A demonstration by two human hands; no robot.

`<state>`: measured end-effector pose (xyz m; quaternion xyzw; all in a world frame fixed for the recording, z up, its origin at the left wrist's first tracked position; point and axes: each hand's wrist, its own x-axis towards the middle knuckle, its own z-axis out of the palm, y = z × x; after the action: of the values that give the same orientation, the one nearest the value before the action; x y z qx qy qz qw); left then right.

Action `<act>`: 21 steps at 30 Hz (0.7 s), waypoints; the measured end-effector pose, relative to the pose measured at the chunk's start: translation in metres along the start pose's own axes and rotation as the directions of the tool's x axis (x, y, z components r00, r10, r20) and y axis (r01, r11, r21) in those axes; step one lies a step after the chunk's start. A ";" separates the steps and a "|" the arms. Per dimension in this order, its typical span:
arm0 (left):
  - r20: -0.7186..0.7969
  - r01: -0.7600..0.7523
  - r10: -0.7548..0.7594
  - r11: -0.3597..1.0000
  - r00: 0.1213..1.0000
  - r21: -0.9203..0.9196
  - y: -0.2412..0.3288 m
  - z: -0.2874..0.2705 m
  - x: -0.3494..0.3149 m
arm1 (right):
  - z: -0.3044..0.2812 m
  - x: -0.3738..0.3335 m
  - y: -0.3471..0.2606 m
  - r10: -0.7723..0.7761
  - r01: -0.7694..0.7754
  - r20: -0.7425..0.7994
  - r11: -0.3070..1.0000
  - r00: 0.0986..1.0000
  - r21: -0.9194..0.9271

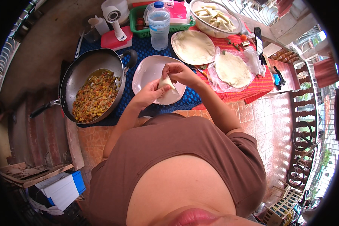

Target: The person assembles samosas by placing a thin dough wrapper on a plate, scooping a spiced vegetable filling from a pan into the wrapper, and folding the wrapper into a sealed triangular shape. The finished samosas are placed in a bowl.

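Note:
Over a pale square plate [142, 74] I hold a whitish folded dough wrapper [166, 83] that narrows toward its top. My left hand [150, 94] is closed around its lower side, thumb laid across the front. My right hand [181, 74] pinches its upper edge between thumb and fingers. Whether anything is inside the wrapper cannot be seen. To the left, a wide pan [115, 81] contains a chopped yellow and orange vegetable filling [95, 96]. At the right, a flat round of dough sheets [232, 69] lies on clear plastic, and a plate of more sheets [193, 47] is behind it.
A water bottle [159, 28] stands behind the plate, before a green basket [140, 30]. A bowl of folded triangular pastries [214, 19] sits at the back right. Beside the pan are a red-lidded box [109, 38] and a small white fan [117, 28]. The pan's handle [44, 108] juts left.

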<state>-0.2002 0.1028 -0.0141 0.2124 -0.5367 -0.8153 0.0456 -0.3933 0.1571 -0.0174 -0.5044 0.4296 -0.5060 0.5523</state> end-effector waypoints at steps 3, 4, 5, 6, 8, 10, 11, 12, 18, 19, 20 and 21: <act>-0.042 -0.146 0.149 0.988 0.988 0.053 -0.012 0.007 0.004 | 0.012 -0.004 -0.016 -0.082 0.051 -0.195 0.986 0.977 -0.160; -0.054 -0.205 0.208 0.977 0.977 0.056 -0.016 0.009 0.006 | 0.013 -0.004 -0.019 -0.112 0.065 -0.253 0.980 0.961 -0.187; -0.110 -0.281 0.285 0.958 0.952 0.054 -0.019 0.012 0.008 | 0.014 -0.004 -0.020 -0.144 0.079 -0.307 0.973 0.941 -0.215; -0.152 -0.296 0.315 0.946 0.937 0.132 -0.022 0.010 0.012 | 0.015 -0.006 -0.022 -0.177 0.089 -0.364 0.965 0.914 -0.247; -0.232 -0.311 0.380 0.907 0.895 0.285 -0.025 0.008 0.017 | 0.021 -0.012 -0.026 -0.240 0.135 -0.352 0.945 0.905 -0.298; -0.308 -0.201 0.417 0.814 0.855 0.545 -0.017 0.012 0.013 | 0.037 -0.021 -0.043 -0.239 0.021 -0.348 0.848 0.906 -0.529; -0.326 -0.143 0.437 0.753 0.839 0.642 -0.009 0.018 0.009 | 0.040 -0.021 -0.041 -0.308 0.027 -0.358 0.790 0.882 -0.612; -0.342 -0.076 0.459 0.679 0.820 0.730 -0.005 0.021 0.006 | 0.044 -0.020 -0.039 -0.362 0.034 -0.363 0.747 0.859 -0.664; -0.131 -0.174 0.723 0.332 0.679 0.927 -0.005 0.025 0.007 | 0.057 -0.018 -0.032 -0.521 0.046 -0.401 0.649 0.753 -0.759; -0.129 -0.184 0.732 0.332 0.669 0.925 -0.006 0.025 0.008 | 0.058 -0.019 -0.032 -0.524 0.045 -0.404 0.650 0.750 -0.759; -0.128 -0.194 0.741 0.332 0.659 0.923 -0.008 0.026 0.010 | 0.058 -0.019 -0.033 -0.526 0.045 -0.407 0.651 0.747 -0.758; -0.126 -0.204 0.750 0.331 0.649 0.921 -0.009 0.026 0.011 | 0.059 -0.019 -0.033 -0.528 0.045 -0.411 0.652 0.743 -0.757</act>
<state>-0.2191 0.1258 -0.0166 0.2463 -0.8620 -0.2893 0.3355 -0.3418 0.1840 0.0221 -0.5526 0.6491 -0.5196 0.0567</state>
